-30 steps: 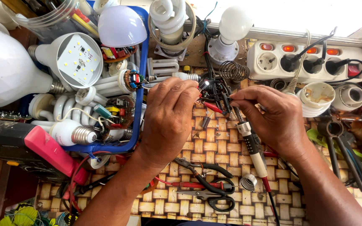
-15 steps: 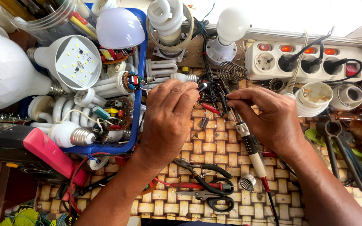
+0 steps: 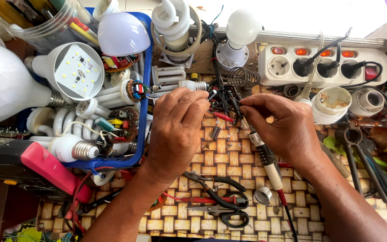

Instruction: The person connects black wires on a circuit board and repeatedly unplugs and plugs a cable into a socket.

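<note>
Soldering iron (image 3: pixel 265 157) lay gripped pen-fashion in the right hand (image 3: pixel 287 132), its tip angled up and left toward a tangle of thin black wires (image 3: pixel 222 96) at the middle of the woven desk mat (image 3: pixel 229 175); such a hold probably served to steady the tip over small work. The right fingers (image 3: pixel 256 105) were pinched close around the upper shaft. The left hand (image 3: pixel 175 127) met the same tangle from the opposite side, its fingers curled and pressed together at the tips, apparently pinning a small part in place, though what they pinched was hidden. A red-tipped lead (image 3: pixel 224 117) lay just beneath the joint. Scissors (image 3: pixel 222 215) and pliers (image 3: pixel 213 183) rested on the mat near the wrists. A blue tray (image 3: pixel 145 112) of dismantled lamp bulbs sat to the left, and a white power strip (image 3: pixel 323 67) with lit switches stood behind the right hand.
</note>
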